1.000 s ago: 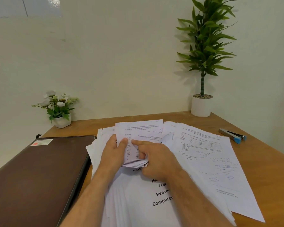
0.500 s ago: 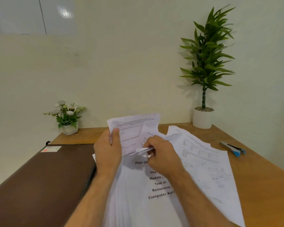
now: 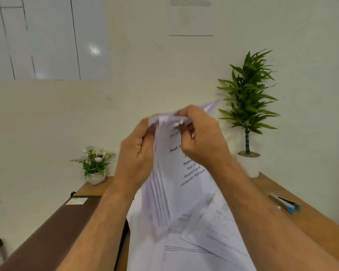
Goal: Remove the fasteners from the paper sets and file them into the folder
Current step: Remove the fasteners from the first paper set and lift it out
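A: Paper set (image 3: 176, 173) is raised above the table (image 3: 311, 216). Left hand (image 3: 135, 155) grips its top-left edge; right hand (image 3: 202, 137) pinches the top corner. Fastener hidden.

B: Brace left, pull straight, avoid tearing. Folder (image 3: 53, 231) lies shut, left. Loose sheets (image 3: 213, 231) clutter beneath; stapler (image 3: 285, 203) well right.

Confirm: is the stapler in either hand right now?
No. The stapler lies on the desk at the right, while both hands hold the paper set.
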